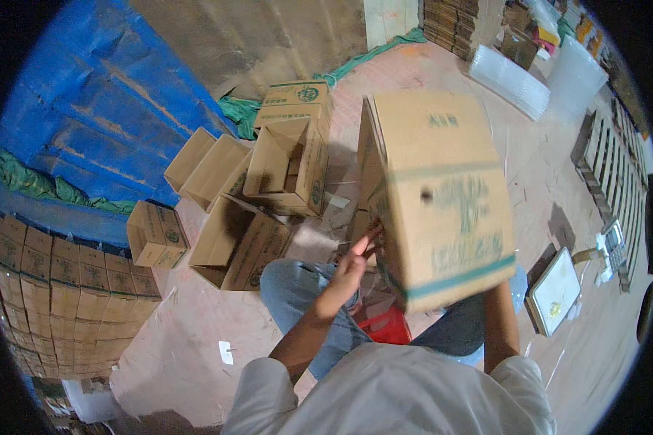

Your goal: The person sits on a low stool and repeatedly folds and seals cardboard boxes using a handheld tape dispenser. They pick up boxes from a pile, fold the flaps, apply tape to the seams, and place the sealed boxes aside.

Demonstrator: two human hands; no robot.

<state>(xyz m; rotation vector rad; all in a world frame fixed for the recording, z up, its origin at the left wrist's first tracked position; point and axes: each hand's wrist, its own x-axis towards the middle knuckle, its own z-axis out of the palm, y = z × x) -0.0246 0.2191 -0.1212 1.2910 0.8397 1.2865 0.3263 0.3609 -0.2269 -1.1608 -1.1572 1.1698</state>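
Note:
A large cardboard carton (446, 217) with green stripes and printed writing is tilted in front of me, above my lap. The picture of it is blurred. My left hand (352, 266) is against its left side, fingers extended and the tips partly in shadow. My right forearm (501, 326) runs up behind the carton's lower right corner, and the carton hides my right hand. Between my legs, below the carton, is a red plastic object (383, 324), perhaps a stool; most of it is covered.
Open cartons (239, 244) stand ahead to the left, near a blue tarp wall (103, 103). Stacked cartons (76, 304) line the far left. A platform scale (555, 293) is at my right, before a slatted pallet (609, 179). Bubble wrap rolls (509, 81) lie at the back right.

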